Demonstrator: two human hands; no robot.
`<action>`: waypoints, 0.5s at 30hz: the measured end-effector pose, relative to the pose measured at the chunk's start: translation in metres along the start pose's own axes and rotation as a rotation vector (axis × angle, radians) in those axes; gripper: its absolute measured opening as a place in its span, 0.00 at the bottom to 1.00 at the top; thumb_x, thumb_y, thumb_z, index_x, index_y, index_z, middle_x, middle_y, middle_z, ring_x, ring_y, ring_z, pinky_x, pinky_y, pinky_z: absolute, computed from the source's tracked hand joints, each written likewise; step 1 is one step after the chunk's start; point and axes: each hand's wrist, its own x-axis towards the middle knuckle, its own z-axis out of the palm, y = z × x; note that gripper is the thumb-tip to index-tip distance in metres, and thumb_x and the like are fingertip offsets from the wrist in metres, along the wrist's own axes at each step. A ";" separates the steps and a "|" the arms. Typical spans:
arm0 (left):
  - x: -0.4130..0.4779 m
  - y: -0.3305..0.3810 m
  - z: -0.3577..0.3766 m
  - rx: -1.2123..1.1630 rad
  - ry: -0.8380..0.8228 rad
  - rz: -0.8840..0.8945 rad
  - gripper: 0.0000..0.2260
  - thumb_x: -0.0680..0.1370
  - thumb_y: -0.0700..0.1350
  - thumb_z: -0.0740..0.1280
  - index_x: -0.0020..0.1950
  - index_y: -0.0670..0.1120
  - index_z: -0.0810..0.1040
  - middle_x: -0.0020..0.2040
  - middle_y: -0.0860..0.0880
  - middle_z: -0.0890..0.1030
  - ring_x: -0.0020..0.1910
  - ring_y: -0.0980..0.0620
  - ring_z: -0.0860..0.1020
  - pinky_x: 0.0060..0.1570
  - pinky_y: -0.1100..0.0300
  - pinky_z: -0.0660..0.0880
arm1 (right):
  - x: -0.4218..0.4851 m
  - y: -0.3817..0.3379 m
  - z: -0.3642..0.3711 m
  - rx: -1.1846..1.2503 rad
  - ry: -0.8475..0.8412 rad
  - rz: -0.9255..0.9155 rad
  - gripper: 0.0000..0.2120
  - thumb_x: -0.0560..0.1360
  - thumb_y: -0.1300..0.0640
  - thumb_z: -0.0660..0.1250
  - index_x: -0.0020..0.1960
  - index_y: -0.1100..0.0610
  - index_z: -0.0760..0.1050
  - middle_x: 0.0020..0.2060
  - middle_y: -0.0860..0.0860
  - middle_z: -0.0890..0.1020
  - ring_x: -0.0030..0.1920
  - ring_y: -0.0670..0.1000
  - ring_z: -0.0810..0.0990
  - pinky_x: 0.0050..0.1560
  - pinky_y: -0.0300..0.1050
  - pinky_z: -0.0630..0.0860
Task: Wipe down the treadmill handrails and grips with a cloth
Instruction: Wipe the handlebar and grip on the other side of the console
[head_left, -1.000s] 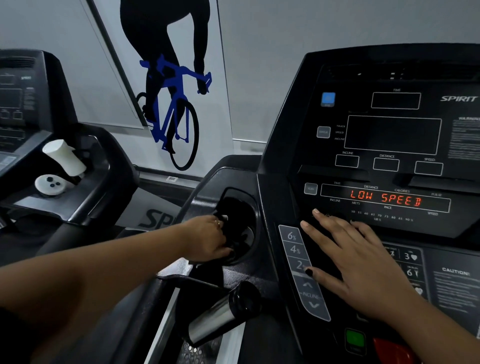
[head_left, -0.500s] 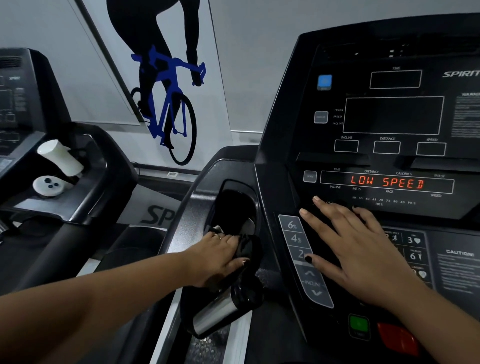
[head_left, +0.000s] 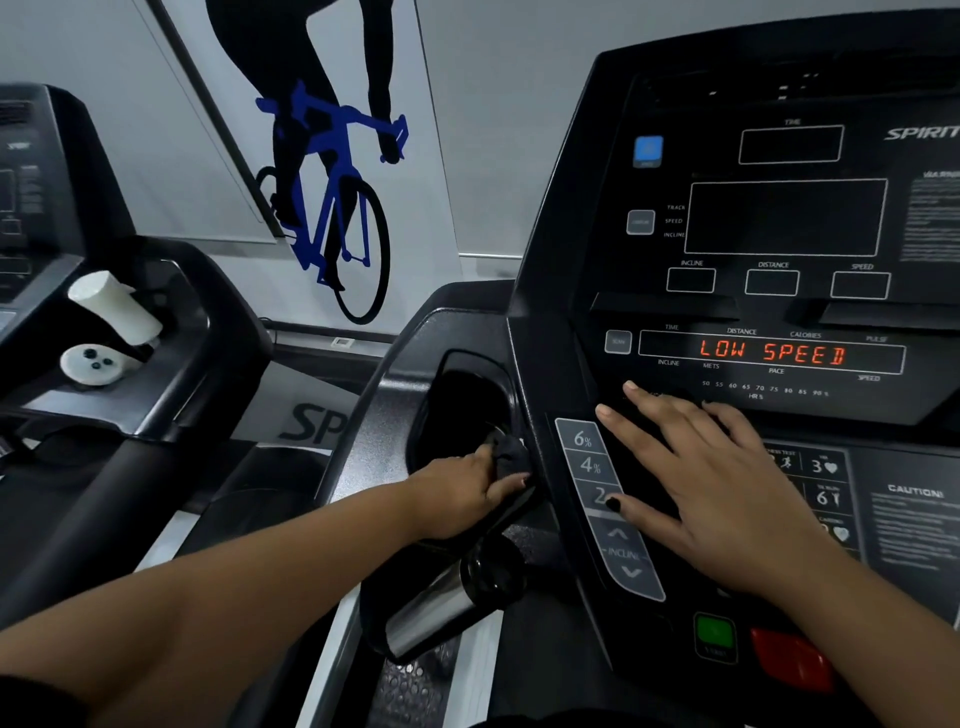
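Observation:
My left hand (head_left: 465, 491) grips a dark cloth (head_left: 511, 457) and presses it against the front rim of the cup holder (head_left: 457, 395) on the left of the treadmill console (head_left: 779, 312). Just below that hand, a silver pulse grip with a black end (head_left: 447, 603) sticks out from the console. My right hand (head_left: 696, 478) lies flat, fingers spread, on the console beside the incline buttons (head_left: 589, 465) and holds nothing. The display reads LOW SPEED (head_left: 771, 352).
A second treadmill (head_left: 104, 364) stands to the left, with a white bottle (head_left: 117, 306) and a round white controller (head_left: 93, 362) on its tray. Green (head_left: 714, 634) and red (head_left: 792, 660) buttons sit low on the console. A cyclist mural covers the wall behind.
My left hand has drawn back out of the cup holder to its front rim with the cloth. My right hand has stayed flat on the console.

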 end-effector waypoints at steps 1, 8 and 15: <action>-0.003 -0.003 0.001 0.067 -0.001 0.037 0.31 0.79 0.66 0.51 0.70 0.43 0.63 0.62 0.42 0.77 0.62 0.42 0.76 0.62 0.51 0.70 | 0.000 0.000 0.000 0.002 -0.001 -0.001 0.34 0.77 0.31 0.44 0.79 0.44 0.50 0.78 0.50 0.57 0.74 0.52 0.62 0.72 0.56 0.59; -0.029 -0.047 -0.013 0.393 0.015 0.380 0.47 0.69 0.76 0.37 0.67 0.42 0.67 0.59 0.46 0.76 0.57 0.47 0.74 0.63 0.54 0.66 | -0.001 0.001 0.001 -0.007 -0.008 -0.007 0.33 0.78 0.31 0.45 0.79 0.44 0.48 0.78 0.50 0.55 0.75 0.52 0.61 0.72 0.56 0.58; -0.018 -0.038 -0.018 0.508 -0.060 0.301 0.44 0.66 0.77 0.46 0.61 0.41 0.68 0.57 0.44 0.77 0.57 0.44 0.76 0.62 0.54 0.68 | 0.001 0.002 0.001 -0.008 -0.012 -0.007 0.34 0.78 0.31 0.44 0.79 0.44 0.48 0.78 0.50 0.55 0.75 0.51 0.61 0.72 0.57 0.59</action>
